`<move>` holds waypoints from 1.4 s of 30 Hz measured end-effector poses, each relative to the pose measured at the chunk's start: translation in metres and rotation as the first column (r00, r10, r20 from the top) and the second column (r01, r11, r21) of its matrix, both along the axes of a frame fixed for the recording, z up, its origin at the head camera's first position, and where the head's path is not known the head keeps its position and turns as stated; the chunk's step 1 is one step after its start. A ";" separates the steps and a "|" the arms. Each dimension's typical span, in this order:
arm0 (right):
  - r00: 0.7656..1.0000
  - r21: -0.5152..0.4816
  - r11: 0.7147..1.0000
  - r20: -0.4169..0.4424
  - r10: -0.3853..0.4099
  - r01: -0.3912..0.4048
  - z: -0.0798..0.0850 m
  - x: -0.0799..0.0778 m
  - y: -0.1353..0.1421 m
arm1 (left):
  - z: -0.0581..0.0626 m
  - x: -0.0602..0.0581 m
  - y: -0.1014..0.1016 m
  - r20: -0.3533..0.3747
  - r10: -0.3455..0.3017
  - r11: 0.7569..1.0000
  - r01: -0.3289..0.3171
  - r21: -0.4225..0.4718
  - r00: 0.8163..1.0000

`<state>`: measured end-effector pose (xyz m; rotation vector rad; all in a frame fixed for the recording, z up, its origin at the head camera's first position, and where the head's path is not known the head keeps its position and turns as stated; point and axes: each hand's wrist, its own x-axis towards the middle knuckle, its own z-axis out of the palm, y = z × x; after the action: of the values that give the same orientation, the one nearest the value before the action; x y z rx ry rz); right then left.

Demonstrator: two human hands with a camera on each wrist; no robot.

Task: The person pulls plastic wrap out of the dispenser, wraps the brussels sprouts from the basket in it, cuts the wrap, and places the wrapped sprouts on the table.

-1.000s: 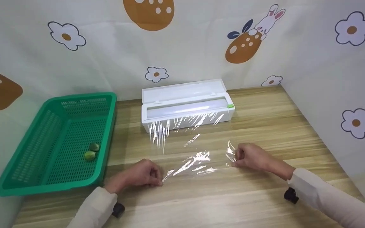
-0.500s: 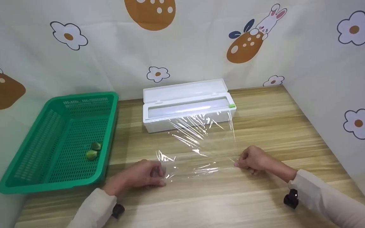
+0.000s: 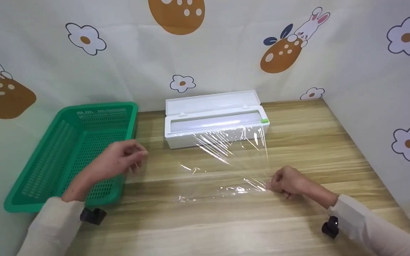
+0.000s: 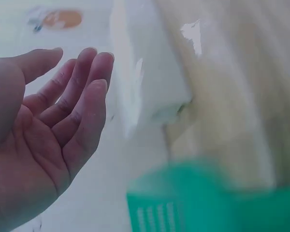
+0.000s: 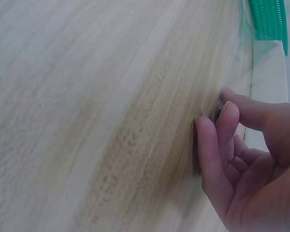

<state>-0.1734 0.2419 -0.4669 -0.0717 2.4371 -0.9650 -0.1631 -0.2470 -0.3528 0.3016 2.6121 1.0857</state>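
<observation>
Cling film lies drawn out but uncut from its dispenser; right grip pinches one corner; left grip hangs relaxed, empty.

Flower-printed cloth behind a wooden tabletop

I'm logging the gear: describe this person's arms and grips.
The left sleeve and right sleeve are plain, cream-coloured, ending near the wrist. A small black device shows by the right wrist, another by the left. The left grip and right grip are ungloved hands.

Clear film from open white box
</observation>
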 end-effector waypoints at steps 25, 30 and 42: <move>0.999 -0.036 0.999 -0.038 0.002 -0.003 -0.005 0.002 0.004 | -0.021 -0.059 -0.107 -0.179 0.286 0.930 -0.318 -0.186 0.941; 0.999 -0.061 0.998 -0.038 0.018 -0.020 -0.004 0.001 0.004 | -0.033 -0.062 -0.114 -0.068 0.296 0.930 -0.304 -0.205 0.953; 1.000 -0.062 0.998 -0.031 0.004 -0.006 -0.004 0.004 0.003 | -0.055 -0.064 -0.110 0.139 0.264 0.931 -0.214 -0.295 0.955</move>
<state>-0.1698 0.2454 -0.4704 -0.1149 2.4338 -1.0449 -0.2276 -0.3570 -0.4077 -0.1747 2.6395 0.7576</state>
